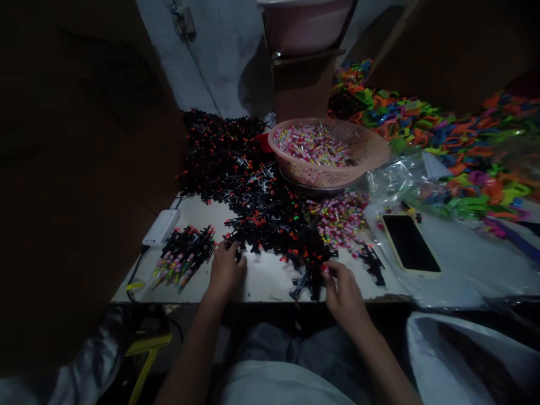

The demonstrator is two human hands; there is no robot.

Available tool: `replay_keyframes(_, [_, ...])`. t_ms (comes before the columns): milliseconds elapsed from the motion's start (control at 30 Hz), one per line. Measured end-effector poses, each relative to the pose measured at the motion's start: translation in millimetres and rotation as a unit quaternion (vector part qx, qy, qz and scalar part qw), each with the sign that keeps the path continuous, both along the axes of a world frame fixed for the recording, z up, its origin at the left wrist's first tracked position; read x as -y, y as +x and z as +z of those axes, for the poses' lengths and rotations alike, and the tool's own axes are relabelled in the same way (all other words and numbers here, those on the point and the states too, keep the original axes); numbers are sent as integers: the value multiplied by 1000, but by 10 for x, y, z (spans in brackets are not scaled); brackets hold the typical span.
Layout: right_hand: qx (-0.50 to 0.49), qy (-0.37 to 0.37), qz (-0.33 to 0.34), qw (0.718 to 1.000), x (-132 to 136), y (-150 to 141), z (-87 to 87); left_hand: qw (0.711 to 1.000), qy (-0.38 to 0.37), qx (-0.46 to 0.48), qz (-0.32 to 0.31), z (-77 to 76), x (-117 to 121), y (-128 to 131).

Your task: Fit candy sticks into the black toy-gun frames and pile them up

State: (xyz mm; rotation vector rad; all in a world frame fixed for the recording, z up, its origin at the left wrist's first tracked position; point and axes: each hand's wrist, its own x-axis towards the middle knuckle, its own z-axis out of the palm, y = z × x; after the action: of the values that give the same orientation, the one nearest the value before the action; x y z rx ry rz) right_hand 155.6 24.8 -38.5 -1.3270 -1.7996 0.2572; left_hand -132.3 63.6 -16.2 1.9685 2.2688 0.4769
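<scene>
My left hand (226, 269) is at the near edge of a big heap of small black toy guns (253, 202) with orange tips. Its fingers are curled on a black toy gun, partly hidden by the hand. Near the front edge of the table, my right hand (343, 288) pinches a small pink piece at its fingertips, beside several toy guns (301, 281). Small pink-and-yellow pieces (341, 219) lie in a pile beyond that hand. Left of my left hand is a bundle of toy guns (183, 253) with pink and yellow pieces at their near ends.
A pink perforated basket (320, 175) holds more small pieces. To the right lie a phone (411, 243), clear plastic bags (459, 270) and a heap of bright plastic parts (464, 146). A white box-shaped device (161, 227) with a cable sits left. Cardboard (84, 169) rises at the left.
</scene>
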Motion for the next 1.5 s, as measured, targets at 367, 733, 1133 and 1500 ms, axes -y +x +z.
replay_keyframes(367, [-100, -107, 116, 982, 217, -410, 180, 967, 24, 247, 63, 133, 572, -214])
replay_keyframes(733, [-174, -155, 205, 951, 380, -772, 186, 589, -137, 781, 158, 239, 795, 576])
replay_keyframes(1133, [-273, -203, 156, 927, 458, -664, 219, 697, -53, 707, 111, 378, 849, 800])
replay_keyframes(1500, [-129, -141, 158, 969, 443, -725, 330, 724, 12, 678, 128, 352, 917, 836])
